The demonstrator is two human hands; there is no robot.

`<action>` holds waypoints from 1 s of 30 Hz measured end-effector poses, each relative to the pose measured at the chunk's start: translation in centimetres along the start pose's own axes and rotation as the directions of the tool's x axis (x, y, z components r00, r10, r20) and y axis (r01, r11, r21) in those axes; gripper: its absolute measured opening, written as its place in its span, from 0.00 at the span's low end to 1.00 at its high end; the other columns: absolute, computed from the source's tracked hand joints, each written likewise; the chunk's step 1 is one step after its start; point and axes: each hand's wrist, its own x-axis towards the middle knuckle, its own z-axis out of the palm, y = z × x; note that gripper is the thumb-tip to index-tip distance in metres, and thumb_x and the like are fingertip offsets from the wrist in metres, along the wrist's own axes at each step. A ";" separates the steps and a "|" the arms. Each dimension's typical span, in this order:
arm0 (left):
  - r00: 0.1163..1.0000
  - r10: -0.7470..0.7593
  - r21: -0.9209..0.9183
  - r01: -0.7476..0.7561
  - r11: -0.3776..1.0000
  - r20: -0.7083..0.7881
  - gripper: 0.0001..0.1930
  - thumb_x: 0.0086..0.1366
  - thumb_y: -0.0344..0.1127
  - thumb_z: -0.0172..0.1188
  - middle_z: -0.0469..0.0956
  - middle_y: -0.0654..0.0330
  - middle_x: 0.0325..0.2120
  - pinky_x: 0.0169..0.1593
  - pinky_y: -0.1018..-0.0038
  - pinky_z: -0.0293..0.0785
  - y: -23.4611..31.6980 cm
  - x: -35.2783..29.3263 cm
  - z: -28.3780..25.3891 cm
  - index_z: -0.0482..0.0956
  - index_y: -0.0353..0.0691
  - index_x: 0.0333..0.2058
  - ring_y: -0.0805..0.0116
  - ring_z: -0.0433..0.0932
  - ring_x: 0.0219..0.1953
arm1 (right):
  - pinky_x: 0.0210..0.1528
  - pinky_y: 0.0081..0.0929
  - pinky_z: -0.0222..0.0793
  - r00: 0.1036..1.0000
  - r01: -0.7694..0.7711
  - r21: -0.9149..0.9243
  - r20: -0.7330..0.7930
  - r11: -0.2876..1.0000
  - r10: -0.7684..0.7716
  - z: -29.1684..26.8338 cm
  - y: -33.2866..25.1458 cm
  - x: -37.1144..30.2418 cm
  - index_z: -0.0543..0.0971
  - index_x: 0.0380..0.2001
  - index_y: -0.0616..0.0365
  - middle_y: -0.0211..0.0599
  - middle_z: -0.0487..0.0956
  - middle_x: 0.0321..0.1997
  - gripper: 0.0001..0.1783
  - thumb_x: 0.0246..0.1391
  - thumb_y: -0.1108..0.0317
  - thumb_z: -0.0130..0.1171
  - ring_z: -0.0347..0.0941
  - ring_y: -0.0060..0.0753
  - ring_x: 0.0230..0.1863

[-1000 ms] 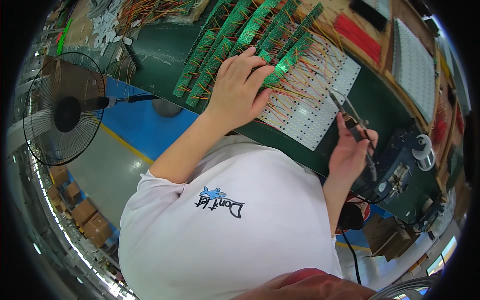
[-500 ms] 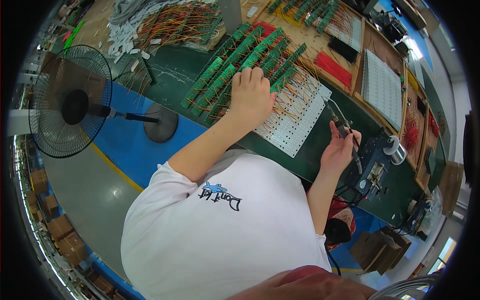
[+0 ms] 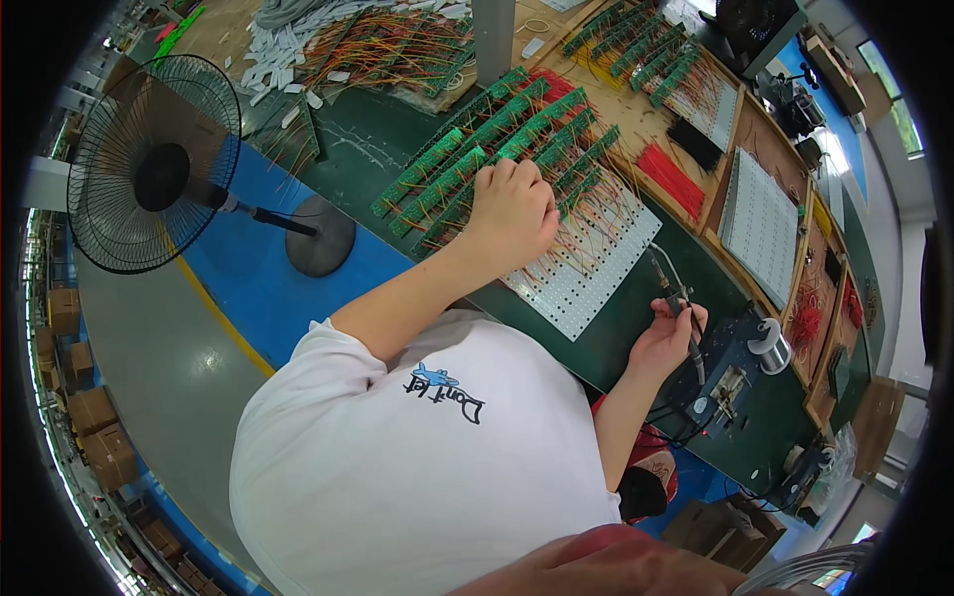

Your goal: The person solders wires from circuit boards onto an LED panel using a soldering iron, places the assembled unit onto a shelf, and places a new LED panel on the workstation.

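Your left hand [image 3: 515,214] is down at the green circuit boards [image 3: 545,119], with its fingers bent over them. The back of the hand hides the fingertips, so I cannot tell if they pinch a board or only rest there. The boards lie in slanting rows on the dark green table [image 3: 621,318], in front of you. Some of them reach over the white panel full of holes [image 3: 576,313], and lots of thin orange wires [image 3: 591,238] spill across it.

Your right hand [image 3: 664,338] has its fingers wrapped around the soldering iron [image 3: 698,360]. The tip points up and away from you, near the edge of the panel, and it looks apart from the boards. The solder spool [image 3: 770,348] sits on your right, at the dark blue machine [image 3: 730,382].

It looks like you are at the step of sorting out a board with your left hand, while the iron waits in your right. I think the next move calls for a good, steady hold on one board, with its wires kept out of the way. The wires cross each other a lot, so a fast pull could snag the next board. The hot end would need to be kept clear of your left hand and the loose wires
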 end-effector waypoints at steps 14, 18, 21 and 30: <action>0.993 -0.061 0.139 0.047 0.989 0.101 0.10 0.58 0.40 0.61 0.79 0.54 0.29 0.39 0.55 0.72 -0.6 1.2 0.2 0.79 0.39 0.31 0.54 0.81 0.32 | 0.36 0.28 0.72 0.998 -0.053 0.123 0.036 0.991 0.049 -1.4 -0.7 0.2 0.75 0.39 0.50 0.35 0.83 0.38 0.03 0.67 0.66 0.54 0.79 0.31 0.34; 0.991 -0.073 0.174 0.052 0.983 0.114 0.12 0.58 0.42 0.59 0.79 0.55 0.29 0.39 0.53 0.71 -0.7 0.9 -0.3 0.80 0.39 0.31 0.53 0.80 0.32 | 0.35 0.28 0.67 0.993 -0.098 0.123 0.076 0.988 0.089 -2.0 -0.6 0.5 0.76 0.37 0.48 0.33 0.83 0.36 0.04 0.67 0.64 0.54 0.77 0.29 0.33; 0.979 -0.133 0.150 0.110 0.983 0.153 0.13 0.61 0.43 0.57 0.81 0.53 0.29 0.40 0.53 0.73 -2.5 1.8 -2.4 0.82 0.40 0.30 0.52 0.82 0.34 | 0.36 0.28 0.66 0.993 -0.114 0.150 0.030 0.982 0.111 -2.7 -0.6 0.8 0.78 0.38 0.48 0.33 0.83 0.35 0.05 0.67 0.63 0.54 0.76 0.28 0.34; 0.573 -0.762 0.462 0.787 0.409 -0.302 0.29 0.62 0.51 0.66 0.78 0.45 0.52 0.58 0.52 0.77 -27.2 1.6 -11.9 0.76 0.36 0.55 0.46 0.77 0.58 | 0.40 0.33 0.71 0.988 -0.151 0.358 0.076 0.921 0.133 -3.1 -1.0 0.7 0.80 0.44 0.50 0.36 0.85 0.41 0.08 0.66 0.64 0.54 0.79 0.34 0.40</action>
